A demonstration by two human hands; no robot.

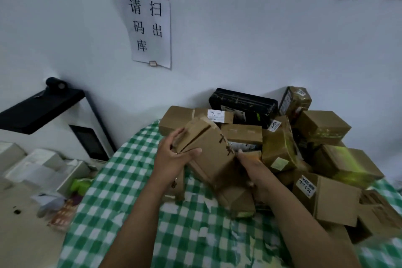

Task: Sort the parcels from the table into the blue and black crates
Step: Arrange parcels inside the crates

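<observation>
**Brown card on a green check**

The tablecloth (134,180) is green-and-white gingham. The raised cardboard box (208,150) is plain brown, with dark brown marks inked along one edge. The piled parcels (322,200) behind it are mostly the same brown. One black parcel (241,102) lies at the back, and the taped box (348,159) on the right bears a yellow-green streak. A white label (305,186) carries black print. On the pale bluish-white wall (239,39) a white paper notice (150,28) bears black characters. To the left are a black device (37,109), white cartons (39,163) and a bright green packet (80,185).
</observation>
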